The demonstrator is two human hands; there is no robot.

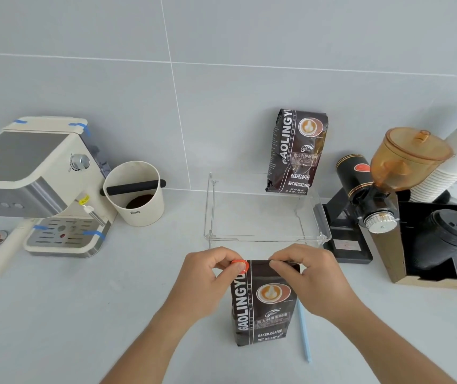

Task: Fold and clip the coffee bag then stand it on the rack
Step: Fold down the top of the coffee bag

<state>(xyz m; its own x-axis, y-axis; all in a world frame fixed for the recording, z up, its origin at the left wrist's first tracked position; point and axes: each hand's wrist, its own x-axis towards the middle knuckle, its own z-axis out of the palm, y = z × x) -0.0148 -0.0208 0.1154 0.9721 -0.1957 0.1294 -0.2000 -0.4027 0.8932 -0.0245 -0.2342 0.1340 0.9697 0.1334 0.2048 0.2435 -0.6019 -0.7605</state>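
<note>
A dark brown coffee bag (263, 303) stands on the grey counter right in front of me, its top folded down. My left hand (208, 275) pinches an orange clip (240, 266) at the bag's top left corner. My right hand (310, 273) grips the folded top edge on the right side. Just behind the bag is a clear acrylic rack (266, 239). A second identical coffee bag (295, 152) stands upright at the rack's back right, against the wall.
An espresso machine (36, 184) and a cream knock box (136, 192) stand at the left. A black grinder with amber hopper (382, 184) and a box of cups and lids (440, 239) stand at the right. A light-blue stick (303, 331) lies beside the bag.
</note>
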